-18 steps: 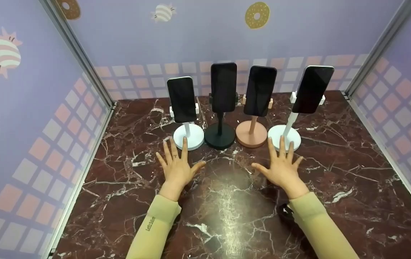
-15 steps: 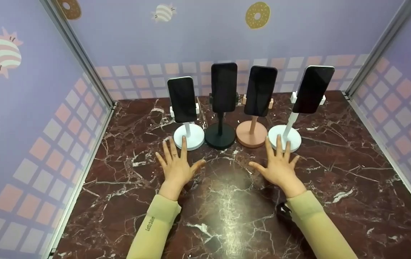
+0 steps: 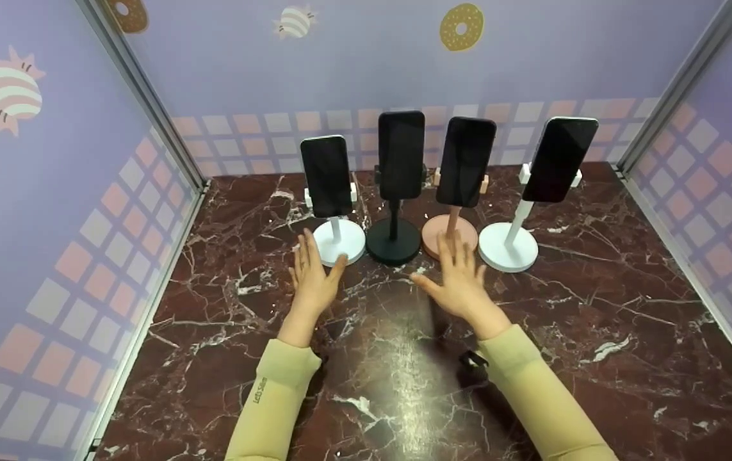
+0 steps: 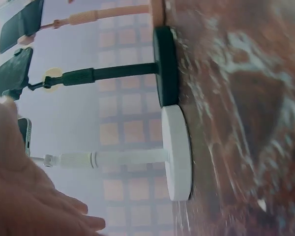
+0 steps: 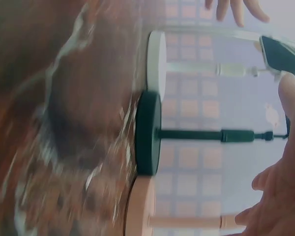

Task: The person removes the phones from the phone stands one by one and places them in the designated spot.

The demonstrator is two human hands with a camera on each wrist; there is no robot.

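My left hand (image 3: 314, 282) hovers with straight fingers in front of the white phone stand (image 3: 341, 243) at the left of the row. That stand holds a phone (image 3: 326, 176). My right hand (image 3: 462, 285) is spread in front of the pink phone stand (image 3: 433, 240), its fingers overlapping the base in the head view. Between them stands a black phone stand (image 3: 393, 246) with a phone (image 3: 401, 155). Another phone (image 3: 467, 160) sits on the pink stand. In both wrist views the hands appear raised above the tabletop, and neither holds anything.
A second white phone stand (image 3: 508, 250) with a phone (image 3: 560, 160) stands at the right end of the row. The dark red marbled table (image 3: 398, 397) is enclosed by a purple back wall (image 3: 372, 64) and side panels with metal-edged corners.
My right hand has moved left, from the right-hand white stand to the pink one. My left hand has turned, its fingers drawn closer together. The stands and phones stay in place.
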